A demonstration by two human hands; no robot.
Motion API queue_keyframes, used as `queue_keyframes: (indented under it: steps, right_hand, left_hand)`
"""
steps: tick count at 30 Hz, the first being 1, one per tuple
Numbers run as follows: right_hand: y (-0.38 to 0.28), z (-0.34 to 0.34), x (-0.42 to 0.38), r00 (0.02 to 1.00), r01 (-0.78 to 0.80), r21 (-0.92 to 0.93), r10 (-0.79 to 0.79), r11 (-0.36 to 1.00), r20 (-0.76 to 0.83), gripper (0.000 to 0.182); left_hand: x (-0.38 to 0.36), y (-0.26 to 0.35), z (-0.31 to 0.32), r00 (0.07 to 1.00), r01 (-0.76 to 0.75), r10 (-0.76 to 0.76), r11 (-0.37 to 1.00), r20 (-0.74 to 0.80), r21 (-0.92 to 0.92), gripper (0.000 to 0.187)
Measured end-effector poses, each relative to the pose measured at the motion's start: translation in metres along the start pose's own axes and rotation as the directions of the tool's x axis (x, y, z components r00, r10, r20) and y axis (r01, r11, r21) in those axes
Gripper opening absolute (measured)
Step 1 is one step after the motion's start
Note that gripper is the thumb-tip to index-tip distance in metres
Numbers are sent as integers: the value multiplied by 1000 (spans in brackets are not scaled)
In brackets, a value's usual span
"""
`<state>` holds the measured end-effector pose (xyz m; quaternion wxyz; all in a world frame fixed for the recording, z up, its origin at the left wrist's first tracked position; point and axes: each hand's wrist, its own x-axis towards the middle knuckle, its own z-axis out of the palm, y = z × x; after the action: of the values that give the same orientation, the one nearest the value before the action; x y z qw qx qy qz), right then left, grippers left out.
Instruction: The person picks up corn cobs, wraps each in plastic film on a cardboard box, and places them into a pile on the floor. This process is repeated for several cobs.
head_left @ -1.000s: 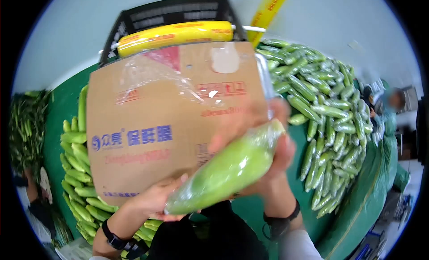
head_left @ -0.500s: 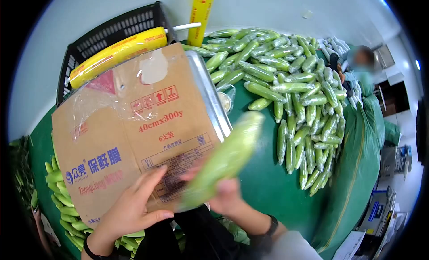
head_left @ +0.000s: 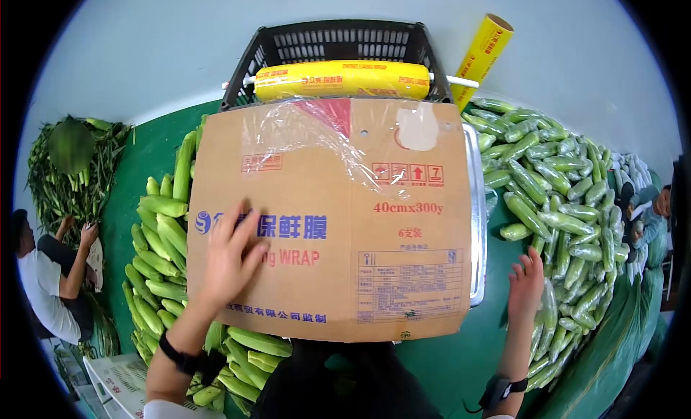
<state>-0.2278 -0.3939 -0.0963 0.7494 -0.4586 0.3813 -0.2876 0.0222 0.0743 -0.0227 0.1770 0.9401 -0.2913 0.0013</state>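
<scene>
My left hand [head_left: 234, 257] is over the left part of a flattened cardboard sheet [head_left: 338, 224] printed with red and blue lettering. Its fingers are spread and hold nothing. Off the sheet's right edge, my right hand [head_left: 525, 286] is raised with fingers apart, also without anything in it. Beside it lies a big pile of film-wrapped corn ears [head_left: 568, 221]. Unwrapped green corn ears [head_left: 162, 235] are heaped to the left of the cardboard. A yellow roll of cling film [head_left: 342, 80] on a white rod lies beyond the cardboard, with clear film stretching onto the sheet.
Behind the roll stands a black plastic crate [head_left: 338, 34], and a yellow tube [head_left: 482, 59] leans near the wall. A metal tray edge [head_left: 475, 275] shows under the cardboard. At left a person [head_left: 57, 275] sits by a leafy heap [head_left: 75, 174]; another person [head_left: 644, 206] is far right.
The wrapped corn ear has left my right hand, which is now farther right beside the pile. My left hand lies farther left over the cardboard. The view has swung left.
</scene>
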Motion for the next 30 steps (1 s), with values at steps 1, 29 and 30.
queue_keyframes:
  steps: [1, 29, 30]
  right_hand:
    - [-4, 46, -14, 975, 139, -305, -76, 942, 209, 45]
    - [22, 117, -123, 767, 508, -693, 96, 512, 634, 3]
    - [23, 120, -122, 751, 539, -667, 67, 514, 657, 3]
  left_hand:
    - [13, -5, 0, 998, 22, -22, 1000, -50, -11, 49]
    - [-242, -115, 61, 825, 499, -480, 866, -296, -15, 46]
    - [-258, -127, 77, 821, 566, -547, 816, -163, 116, 57]
